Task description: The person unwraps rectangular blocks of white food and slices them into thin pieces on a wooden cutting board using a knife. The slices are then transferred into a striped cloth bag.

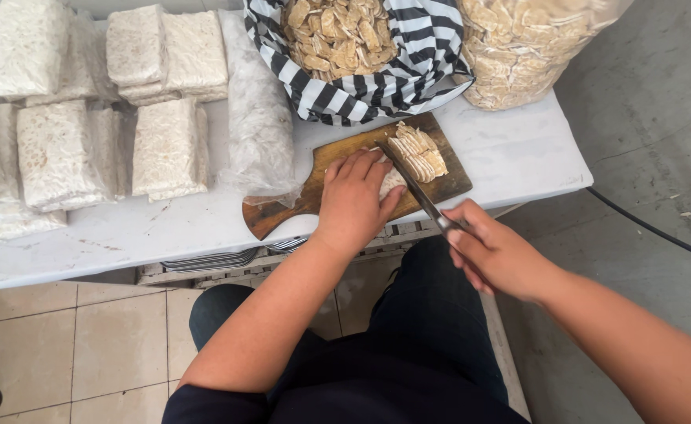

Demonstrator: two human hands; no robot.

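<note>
My left hand [352, 198] presses down on a pale tempeh block [392, 181] lying on a brown wooden cutting board [318, 177]. My right hand [493, 253] grips the handle of a long knife [414, 187], whose blade rests against the block's right end. Several thin cut slices [418, 151] lie stacked on the board beyond the blade. Most of the block is hidden under my left palm.
Wrapped tempeh blocks [62, 153] cover the white table [510, 153] at left. A black-and-white striped bag [345, 47] and a clear plastic bag [518, 47] hold cut slices at the back. A black cable [652, 228] crosses the grey floor at right.
</note>
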